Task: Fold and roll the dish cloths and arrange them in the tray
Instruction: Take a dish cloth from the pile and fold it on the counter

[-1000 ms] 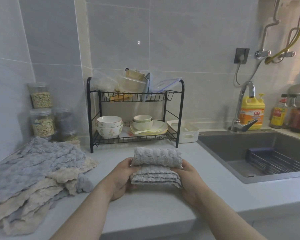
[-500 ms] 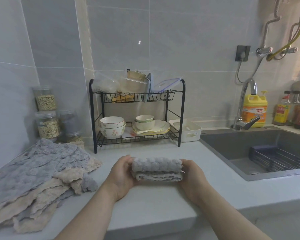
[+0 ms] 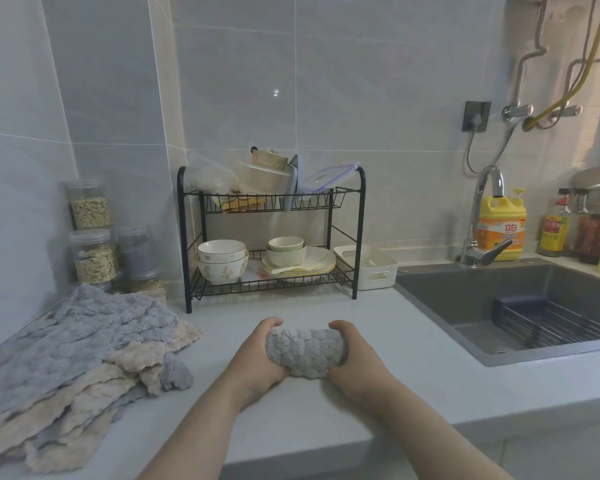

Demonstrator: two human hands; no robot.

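Grey dish cloth [image 3: 305, 353] now fully rolled, no flat tail left; my left hand [image 3: 255, 362] and right hand [image 3: 355, 365] curl round its ends; ready, I judge, for the tray [image 3: 368, 271] at 1 o'clock

Open counter [image 3: 395, 323] ahead, rack [image 3: 273, 206] beside tray [image 3: 378, 271]

Grey bumpy cloth roll [image 3: 307, 353]; grey and beige cloth pile [image 3: 73, 355].

Kitchen corner, grey-tiled walls [image 3: 395, 81].
Pale countertop [image 3: 413, 393]; dark sink [image 3: 465, 306] at right; black wire rack [image 3: 274, 206] against back wall.
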